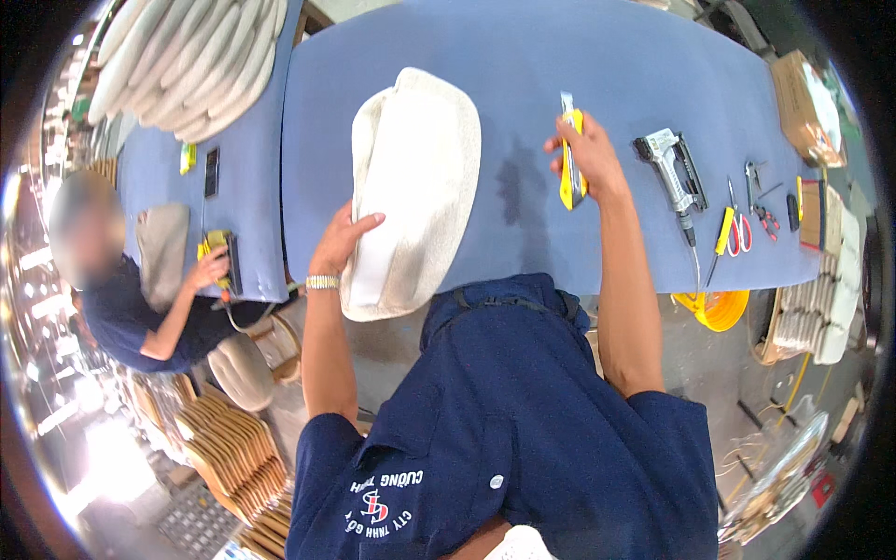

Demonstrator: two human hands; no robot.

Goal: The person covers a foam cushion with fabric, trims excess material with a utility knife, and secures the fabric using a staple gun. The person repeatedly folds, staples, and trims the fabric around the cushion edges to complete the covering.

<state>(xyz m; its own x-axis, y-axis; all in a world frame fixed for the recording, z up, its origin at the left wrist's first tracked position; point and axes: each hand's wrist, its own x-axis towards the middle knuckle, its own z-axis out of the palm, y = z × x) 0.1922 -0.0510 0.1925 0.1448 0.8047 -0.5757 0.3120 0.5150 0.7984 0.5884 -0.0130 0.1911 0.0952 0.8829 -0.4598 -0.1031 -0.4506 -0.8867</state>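
While the left grip (343,245) pinches the cream pad (431,159) by its near left edge, the right grip (595,161) closes around a yellow utility knife (572,173) out over the blue surface (523,47). Left thumb lies flat on the pad's upper face; the other fingers are mostly hidden, presumably underneath. Pad sits left of the knife, well apart from it, its near end reaching past the surface's edge; cannot tell how much of it rests on the cloth. Knife's narrow end points away from the body; how far the blade is out is too small to judge. For good handling, I'd support the pad fully on the surface, hold its loose-looking fold taut, and keep left fingers behind the blade's line. Short, shallow strokes should spare the cover. Grey staple gun (665,168) and red-handled scissors (739,235) lie to the right, clear of both hands.
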